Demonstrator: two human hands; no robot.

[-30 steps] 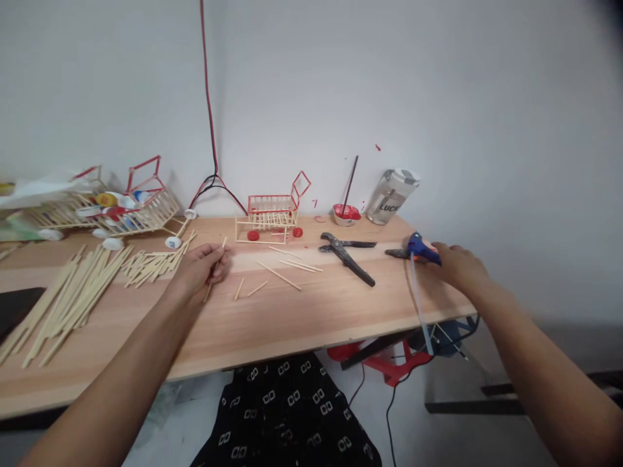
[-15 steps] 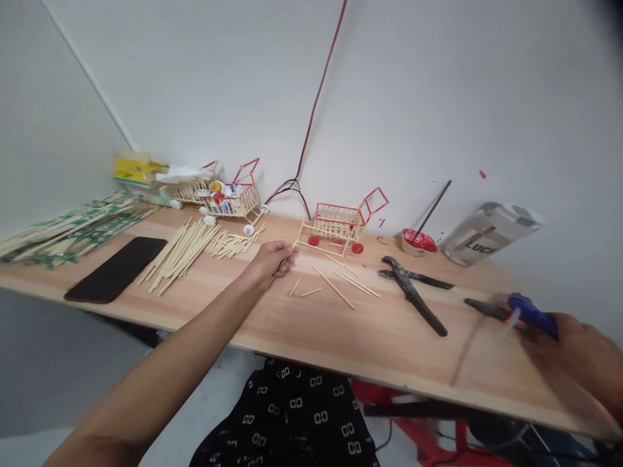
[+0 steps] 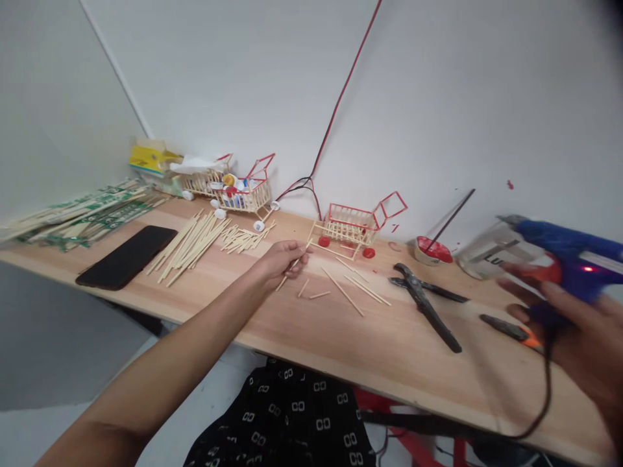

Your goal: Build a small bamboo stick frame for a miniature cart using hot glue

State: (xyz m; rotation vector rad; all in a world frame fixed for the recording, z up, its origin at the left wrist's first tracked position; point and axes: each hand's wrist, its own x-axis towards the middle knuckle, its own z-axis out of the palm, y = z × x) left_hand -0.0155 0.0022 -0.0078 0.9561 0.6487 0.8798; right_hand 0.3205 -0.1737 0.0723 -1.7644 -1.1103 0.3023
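My left hand pinches a thin wooden stick over the middle of the table. Just beyond it stands a small shopping cart built of sticks, with red rims and red wheels. Several loose sticks lie to the right of this hand. At the right edge my right hand grips a blue glue gun by its handle, held above the table, nozzle to the left. A small red light glows on the gun, and its dark cord hangs down. The right fingers are partly blurred.
Pliers, an orange-handled tool, a cup of red paint and a printed bag lie to the right. On the left are a phone, stick piles, packaged sticks and a cart holding bottle caps.
My right hand has raised the glue gun from low over the table at the right. The left hand still pinches a stick, whose lower end now shows. The view has shifted slightly.
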